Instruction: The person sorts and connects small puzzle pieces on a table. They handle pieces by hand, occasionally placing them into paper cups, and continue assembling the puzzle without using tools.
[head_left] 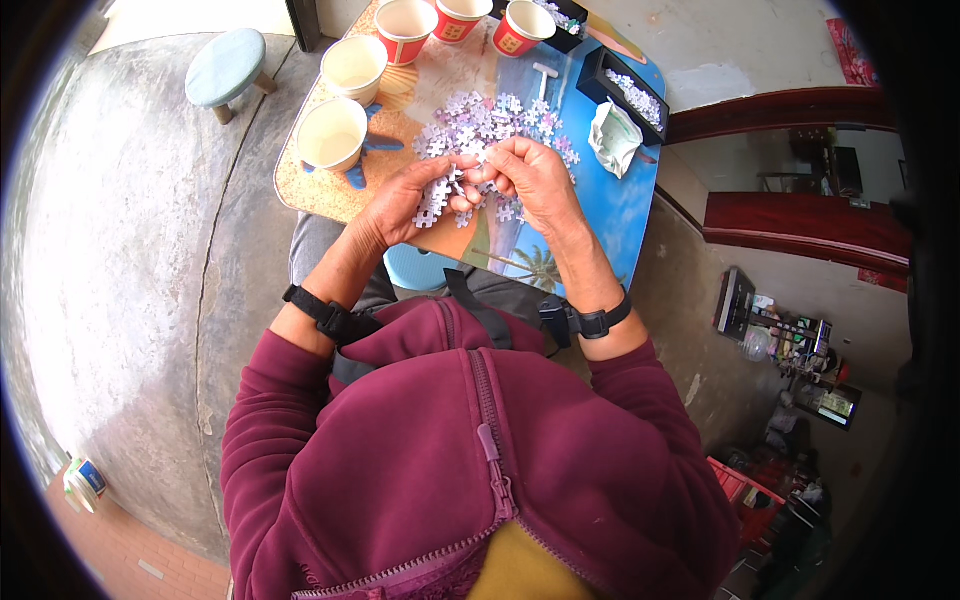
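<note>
Over the near part of a picture-printed table (pixel 622 215), my left hand (pixel 397 205) is curled around several small pale jigsaw puzzle pieces (pixel 432 205). Thumb and fingers of my right hand (pixel 543 188) are pinched together beside the left fingertips, on what looks like one light jigsaw puzzle piece (pixel 481 156). Its outline is partly covered by the fingers. Just beyond both hands spreads a loose heap of white and lilac jigsaw puzzle pieces (pixel 487 118); some lie beneath the hands.
Several paper cups (pixel 402 50) line the table's left and far sides. A black tray (pixel 592 82) with pieces stands at the far right, near a crumpled white wrapper (pixel 614 140) and a white T-shaped object (pixel 543 77). A pale blue stool (pixel 222 70) is on the floor at left.
</note>
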